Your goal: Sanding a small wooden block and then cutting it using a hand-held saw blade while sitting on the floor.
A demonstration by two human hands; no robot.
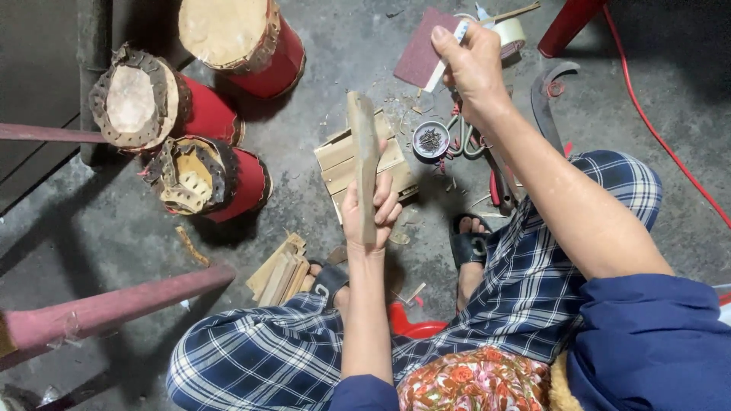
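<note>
Gripping a wooden stick (364,156) upright, L hand (369,209) is closed round its lower end; long axis runs away from the body, above the small wooden crate (343,164) on the concrete floor (304,114). R hand (472,68), further out, pinches a thin white strip (449,57), poss. a blade.

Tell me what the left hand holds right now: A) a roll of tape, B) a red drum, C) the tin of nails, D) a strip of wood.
D: the left hand has its grip around a long strip of wood, held up over the small wooden pallet, while the tin of nails sits on the floor apart from it.
</note>
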